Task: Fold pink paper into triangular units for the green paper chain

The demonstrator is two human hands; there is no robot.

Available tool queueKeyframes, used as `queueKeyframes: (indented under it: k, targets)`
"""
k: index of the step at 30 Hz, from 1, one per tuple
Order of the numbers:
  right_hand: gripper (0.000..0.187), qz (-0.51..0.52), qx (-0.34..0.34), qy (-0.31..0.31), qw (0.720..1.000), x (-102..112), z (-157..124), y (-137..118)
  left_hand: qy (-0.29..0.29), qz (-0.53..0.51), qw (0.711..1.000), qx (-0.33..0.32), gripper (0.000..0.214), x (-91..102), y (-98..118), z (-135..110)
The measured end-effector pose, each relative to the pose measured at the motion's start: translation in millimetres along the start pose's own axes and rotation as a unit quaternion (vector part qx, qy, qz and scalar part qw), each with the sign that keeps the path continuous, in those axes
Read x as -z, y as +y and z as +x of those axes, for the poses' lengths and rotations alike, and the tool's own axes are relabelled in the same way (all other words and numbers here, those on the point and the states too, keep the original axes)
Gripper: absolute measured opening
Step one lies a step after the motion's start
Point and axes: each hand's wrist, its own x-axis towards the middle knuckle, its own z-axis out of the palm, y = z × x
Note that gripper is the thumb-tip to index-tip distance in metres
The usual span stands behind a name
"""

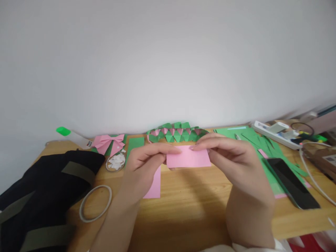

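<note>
- Fingers (172,149) of the left hand (143,162) and right hand (236,157) are pinching 1 pink paper (188,158) at its 2 sides, above the desk (181,217).
- They are seemingly aligning or creasing it; the next move is likely calling for even pressure.
- Beyond, folded green-and-pink paper (181,134) is sitting near the wall (168,63).

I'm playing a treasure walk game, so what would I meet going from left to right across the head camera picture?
Black cloth → pink bow → left hand → held pink paper → right hand → phone.
</note>
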Motion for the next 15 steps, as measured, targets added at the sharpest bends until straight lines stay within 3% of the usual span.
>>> queueKeyframes:
  k: [5, 8, 11, 15]
  targets:
    - [0.025, 0.019, -0.027, -0.006, 0.999, -1.1, -0.4, 0.1, 0.021, -0.066, 0.997, 0.024, 0.026, 0.3, -1.1, 1.0]
    - [0.012, 0.006, -0.036, -0.004, 0.999, -3.4, -1.1, 0.9, -0.022, -0.098, 0.995, 0.028, 0.018, 6.6, -5.1, 4.6]
    - [0.014, -0.022, -0.026, 0.019, 0.999, -6.2, -2.3, 0.9, -0.090, -0.086, 0.992, 0.020, 0.043, 10.6, -7.9, 6.4]
    - [0.020, -0.047, -0.019, 0.047, 0.998, -7.4, -4.1, 1.7, -0.060, -0.039, 0.997, 0.025, 0.059, 5.1, -6.1, 2.6]
